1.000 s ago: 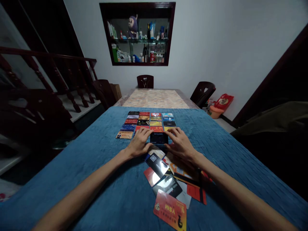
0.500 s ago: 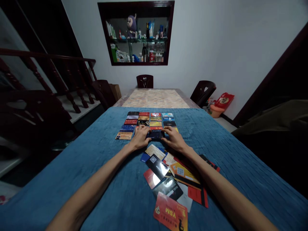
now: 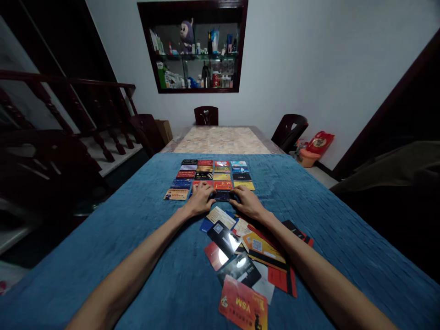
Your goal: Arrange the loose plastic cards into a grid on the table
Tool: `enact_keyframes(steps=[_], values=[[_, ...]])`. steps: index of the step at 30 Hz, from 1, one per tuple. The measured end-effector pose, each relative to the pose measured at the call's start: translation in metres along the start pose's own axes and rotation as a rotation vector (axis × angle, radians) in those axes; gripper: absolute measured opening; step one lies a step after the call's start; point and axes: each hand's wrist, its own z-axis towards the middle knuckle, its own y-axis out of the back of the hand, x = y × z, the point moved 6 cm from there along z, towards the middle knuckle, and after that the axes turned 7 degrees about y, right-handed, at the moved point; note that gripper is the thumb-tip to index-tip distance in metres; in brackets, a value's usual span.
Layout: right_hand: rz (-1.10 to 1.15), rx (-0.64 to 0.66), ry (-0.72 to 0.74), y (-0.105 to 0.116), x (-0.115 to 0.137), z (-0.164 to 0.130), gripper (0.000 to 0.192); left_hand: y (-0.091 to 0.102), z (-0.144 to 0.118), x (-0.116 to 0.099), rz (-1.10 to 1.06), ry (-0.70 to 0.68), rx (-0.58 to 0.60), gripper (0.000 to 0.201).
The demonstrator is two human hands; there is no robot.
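On the blue quilted counter (image 3: 137, 229), left hand (image 3: 199, 201) and right hand (image 3: 248, 204) pinch a dark card (image 3: 222, 195) flat at the near edge of the card grid (image 3: 213, 174). Loose card pile (image 3: 247, 256) nearer. Wall cabinet (image 3: 192, 46), dark chairs (image 3: 206, 115) beyond.

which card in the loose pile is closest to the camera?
The orange-red card printed "YSM", at the near end of the loose pile. It lies face up and upside down to the viewer, nearer than the black card just beyond it.
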Motion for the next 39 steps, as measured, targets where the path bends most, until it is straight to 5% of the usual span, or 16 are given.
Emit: enact_keyframes(steps=[24,39], values=[[0.036,0.034,-0.016,-0.008,-0.009,0.003,0.027,-0.006,-0.002,-0.007,0.027,-0.157,0.024,0.029],[0.035,0.041,-0.015,0.016,-0.012,0.005,0.030,-0.004,-0.002,-0.010,0.080,-0.165,0.030,0.029]])
